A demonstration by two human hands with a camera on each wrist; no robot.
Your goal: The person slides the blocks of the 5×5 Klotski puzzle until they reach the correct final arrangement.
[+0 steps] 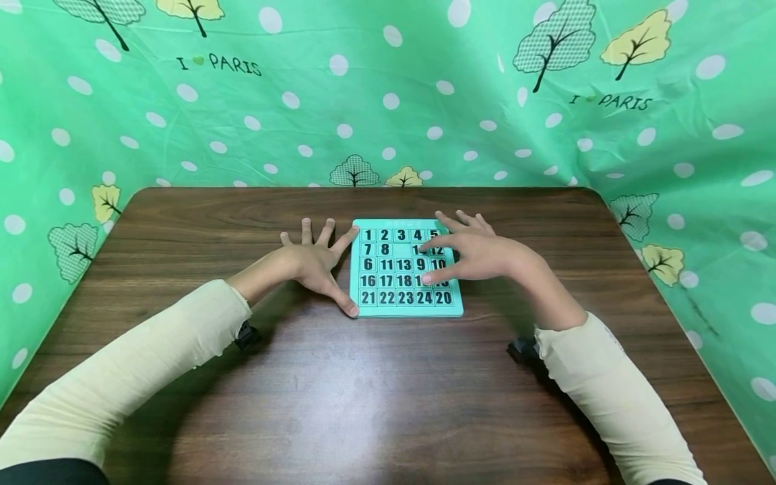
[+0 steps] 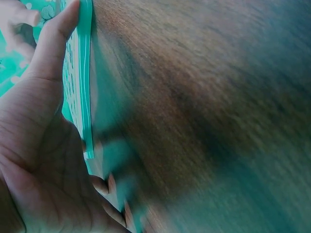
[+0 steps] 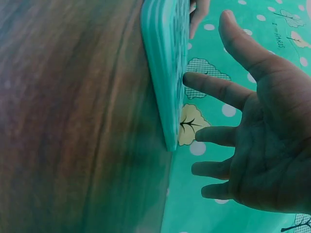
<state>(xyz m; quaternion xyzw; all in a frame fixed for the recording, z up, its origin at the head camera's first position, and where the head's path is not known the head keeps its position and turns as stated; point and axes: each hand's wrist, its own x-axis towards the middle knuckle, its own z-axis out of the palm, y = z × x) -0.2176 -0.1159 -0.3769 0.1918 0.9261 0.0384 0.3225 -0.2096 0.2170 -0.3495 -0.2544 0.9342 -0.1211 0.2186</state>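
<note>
A teal sliding number puzzle (image 1: 407,311) lies flat on the table, its tiles bearing black numbers. One gap shows in its second row, to the right of the 8. My left hand (image 1: 315,265) is spread at the puzzle's left side, with index fingertip at the upper left corner and thumb at the lower left corner. Over the right columns reaches my right hand (image 1: 485,256), fingers extended and apart. Its index fingertip is at a second-row tile beside the gap, partly covering the number. In the right wrist view that fingertip meets the face of the puzzle (image 3: 163,73).
The dark wooden table (image 1: 339,397) extends around the puzzle. A green curtain (image 1: 364,81) with white dots and printed trees hangs behind the table and along both sides. Dark wrist devices (image 1: 523,349) sit under both pale sleeves (image 1: 612,384).
</note>
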